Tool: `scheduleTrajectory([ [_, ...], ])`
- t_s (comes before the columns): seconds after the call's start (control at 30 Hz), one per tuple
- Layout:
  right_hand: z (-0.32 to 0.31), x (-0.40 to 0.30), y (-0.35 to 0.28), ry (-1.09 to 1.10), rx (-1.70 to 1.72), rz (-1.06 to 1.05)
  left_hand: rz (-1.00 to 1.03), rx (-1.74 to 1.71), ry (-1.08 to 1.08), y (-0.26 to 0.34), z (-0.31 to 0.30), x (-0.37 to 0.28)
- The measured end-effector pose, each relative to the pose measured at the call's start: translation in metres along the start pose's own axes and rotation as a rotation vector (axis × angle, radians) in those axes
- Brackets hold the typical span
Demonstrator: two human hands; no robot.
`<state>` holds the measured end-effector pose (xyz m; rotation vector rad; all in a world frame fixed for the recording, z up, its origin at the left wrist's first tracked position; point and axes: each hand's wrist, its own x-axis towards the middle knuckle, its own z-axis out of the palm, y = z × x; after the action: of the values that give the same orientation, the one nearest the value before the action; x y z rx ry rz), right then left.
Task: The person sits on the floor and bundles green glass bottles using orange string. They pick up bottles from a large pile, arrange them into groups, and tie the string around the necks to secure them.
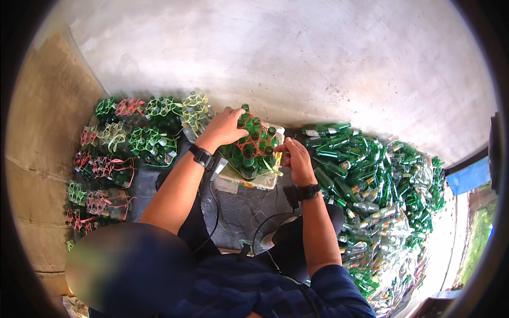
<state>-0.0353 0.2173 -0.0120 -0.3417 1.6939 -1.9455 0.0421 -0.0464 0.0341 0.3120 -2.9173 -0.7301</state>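
Observation:
A cluster of green glass bottles (254, 137) stands upright in front of me, with red plastic strap (260, 149) woven around the necks. A yellow-green strap (272, 167) runs around it lower down, its loose ends at the front right corner. My left hand (224, 129) is at the cluster's left side, thumb and fingers about a bottle neck. At the right edge is my right hand (296, 159), its fingers curled and fingertips close to the red strap; whether they pinch it is unclear. Beneath the bottles lies a pale, worn block or board (266, 182).
Strapped bottle bundles (155, 143) stand in rows on the left, beside a brown panel wall (47, 131). Loose green and clear bottles (370, 190) form a large heap on the right. A pale wall (274, 51) rises behind. Cables (216, 214) hang from both wrist straps.

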Motion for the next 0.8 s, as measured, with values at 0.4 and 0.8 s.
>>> scheduleTrajectory([
  [0.4,0.0,-0.003,-0.002,-0.03,-0.094,0.024,0.041,0.247,-0.101,0.007,0.021,0.006],
  [0.8,0.003,0.0,-0.001,-0.019,-0.095,0.036,-0.095,0.403,-0.117,0.013,0.024,0.007],
])
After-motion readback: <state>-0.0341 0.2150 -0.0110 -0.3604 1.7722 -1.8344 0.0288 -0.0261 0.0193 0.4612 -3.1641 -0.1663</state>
